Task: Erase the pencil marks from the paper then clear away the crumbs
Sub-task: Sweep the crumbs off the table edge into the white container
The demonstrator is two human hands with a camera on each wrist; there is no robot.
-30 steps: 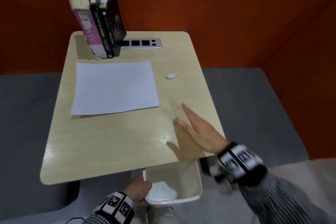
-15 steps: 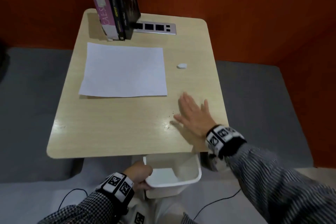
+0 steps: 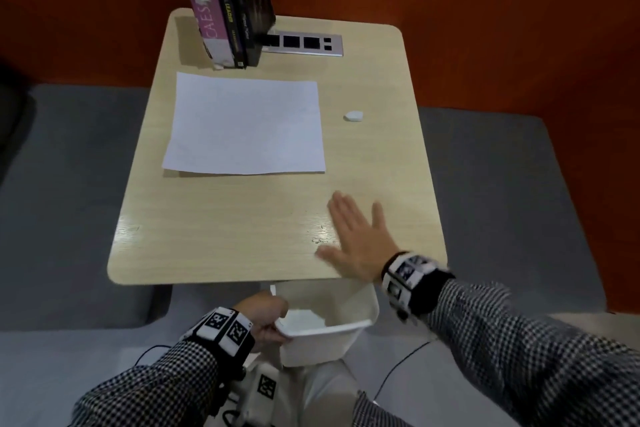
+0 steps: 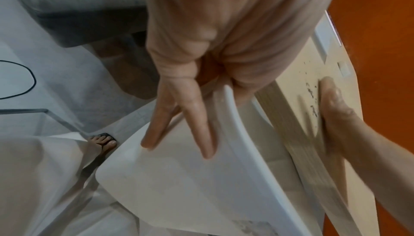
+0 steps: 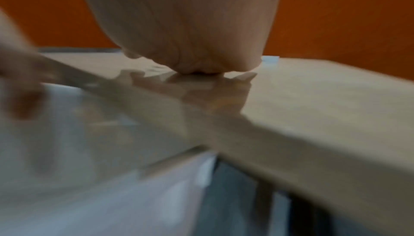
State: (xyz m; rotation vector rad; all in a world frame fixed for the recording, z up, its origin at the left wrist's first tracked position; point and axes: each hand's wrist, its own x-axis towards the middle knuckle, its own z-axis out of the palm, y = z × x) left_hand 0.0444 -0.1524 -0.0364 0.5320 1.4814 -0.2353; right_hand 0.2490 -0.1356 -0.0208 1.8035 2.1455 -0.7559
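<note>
Judging from how things lie, the erasing looks done and the clearing is well under way. The paper (image 3: 246, 126) lies flat on the desk (image 3: 207, 236) in front of the standing books (image 3: 227, 7), and from the head view its face reads as blank, though faint marks would be too small to tell at this range. The eraser (image 3: 353, 115) sits on its own to the right of the sheet, apart from it and from both hands.

What is left is the crumbs (image 3: 320, 239): a small scatter of dark specks on the desk near its front edge, just to the left of the right hand (image 3: 360, 239). In the left wrist view they show as dark flecks (image 4: 312, 96) beside that hand's edge. They have not yet gone over the edge.

The right hand lies low on the desk with fingers straight and spread, pointing away from the person, the thumb side toward the crumbs; its grip is released and holds nothing. The right wrist view is blurred, so it cannot confirm how firmly the palm presses, but the heel of the hand appears to touch the surface.

The left hand (image 3: 266, 317) is below the front edge of the desk, grasping the rim of a white bin (image 3: 332, 333), thumb inside and fingers (image 4: 197, 124) laid along the outer wall. The bin sits under the desk edge, roughly beneath the crumbs, placed to catch them.
</note>
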